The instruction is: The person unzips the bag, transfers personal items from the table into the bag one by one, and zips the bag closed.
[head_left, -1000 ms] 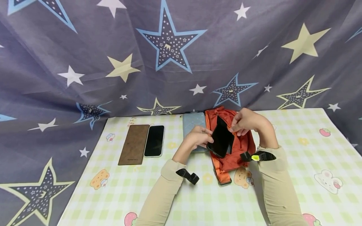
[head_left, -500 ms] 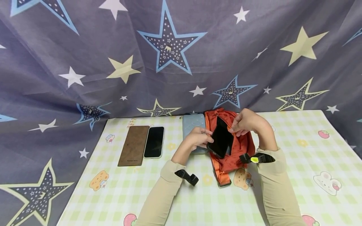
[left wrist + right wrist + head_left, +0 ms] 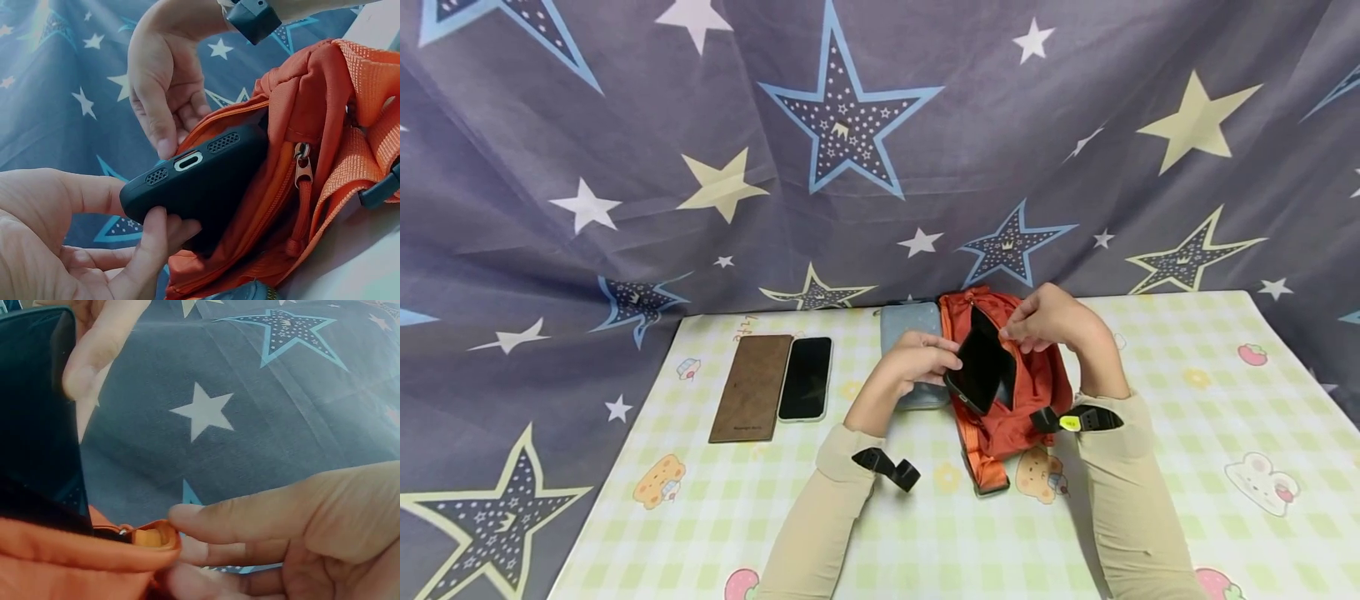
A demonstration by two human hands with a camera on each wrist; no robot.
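Note:
A red-orange bag [image 3: 1030, 417] lies at the back of the table, its zipped pocket gaping. My left hand [image 3: 917, 364] grips the lower end of a smartphone in a black case [image 3: 973, 371], thumb and fingers on its edges. In the left wrist view the phone's charging-port end [image 3: 187, 161] sticks out of the pocket, while its other end is hidden inside. My right hand [image 3: 1048, 321] pinches the right edge of the pocket opening; in the right wrist view its thumb and fingers hold the orange zip edge [image 3: 153, 540].
A light blue pouch [image 3: 913, 317] lies against the bag's left side, partly under my left hand. Further left, a brown notebook [image 3: 751, 387] and a second phone [image 3: 806, 379] lie side by side. An orange strap [image 3: 988, 471] trails toward me; a starry curtain [image 3: 842, 233] hangs behind the table.
The phone has tilted slightly within the pocket opening, and a wider gap shows at its right. Both hands keep their holds, with the right hand shifted slightly left.

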